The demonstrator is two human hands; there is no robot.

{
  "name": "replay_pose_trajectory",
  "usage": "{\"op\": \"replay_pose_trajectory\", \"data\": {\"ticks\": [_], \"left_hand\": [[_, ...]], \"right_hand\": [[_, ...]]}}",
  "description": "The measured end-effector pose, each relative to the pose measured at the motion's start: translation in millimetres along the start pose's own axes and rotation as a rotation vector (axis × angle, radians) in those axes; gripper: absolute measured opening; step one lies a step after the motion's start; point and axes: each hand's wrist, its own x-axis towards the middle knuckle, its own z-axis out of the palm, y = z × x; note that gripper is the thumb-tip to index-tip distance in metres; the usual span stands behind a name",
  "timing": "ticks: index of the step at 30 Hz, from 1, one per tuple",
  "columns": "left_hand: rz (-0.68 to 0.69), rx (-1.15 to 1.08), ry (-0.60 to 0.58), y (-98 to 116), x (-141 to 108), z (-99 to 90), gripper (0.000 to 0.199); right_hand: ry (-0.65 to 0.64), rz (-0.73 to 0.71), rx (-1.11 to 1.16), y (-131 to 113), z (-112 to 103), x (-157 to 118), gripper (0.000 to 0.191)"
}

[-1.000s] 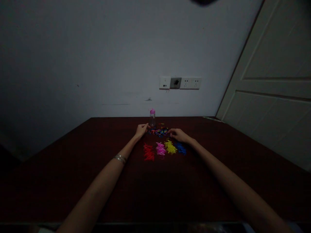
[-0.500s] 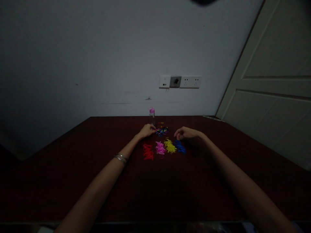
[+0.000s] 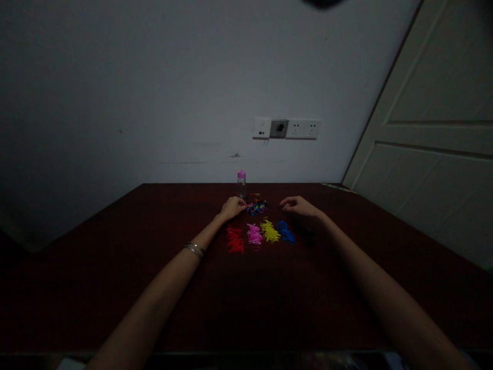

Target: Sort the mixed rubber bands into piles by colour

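Note:
My left hand [image 3: 233, 207] rests at the left edge of a mixed pile of coloured rubber bands [image 3: 257, 207]. Its thumb and fingers are pinched together there, with a bit of pink at the tips; what they hold is too small to make out. To the right of that pile hovers my right hand [image 3: 299, 206], fingers curved and slightly apart, with nothing visible in them. Closer to me lie sorted heaps: red bands [image 3: 235, 240], pink bands [image 3: 254, 235], yellow bands [image 3: 270, 232] and blue bands [image 3: 285, 232].
A small clear bottle [image 3: 241, 187] with a pink cap stands behind the mixed pile. The dark red table [image 3: 246, 298] meets a wall bearing sockets [image 3: 302, 129]. A pale panelled door [image 3: 431, 154] is on the right.
My right hand has lifted away from the blue heap, moving farther back and slightly right, leaving that heap uncovered. My left hand stays by the mixed pile.

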Motion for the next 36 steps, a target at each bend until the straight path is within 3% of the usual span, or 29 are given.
{"op": "replay_pose_trajectory", "data": {"ticks": [12, 18, 23, 26, 30, 33, 36], "left_hand": [[-0.022, 0.033, 0.022, 8, -5, -3.2, 0.020], [0.028, -0.009, 0.085, 11, -4, -14.0, 0.022], [0.059, -0.038, 0.123, 13, 2, -29.9, 0.022], [0.096, -0.078, -0.015, 20, 3, -45.8, 0.020], [0.165, -0.116, -0.337, 34, -2, -59.3, 0.017], [0.165, -0.115, -0.513, 44, -10, -54.8, 0.017], [0.147, -0.115, -0.595, 50, -15, -43.0, 0.016]], "right_hand": [[0.078, -0.006, -0.007, 23, 2, 8, 0.031], [0.185, 0.013, -0.041, 38, 2, 9, 0.032], [0.202, 0.033, -0.036, 42, 0, 9, 0.033], [0.216, 0.039, -0.052, 46, 0, 11, 0.032], [0.238, 0.026, -0.065, 51, 1, 14, 0.030], [0.248, 0.024, -0.092, 51, 1, 14, 0.031], [0.270, 0.029, -0.130, 50, 1, 13, 0.030]]}}
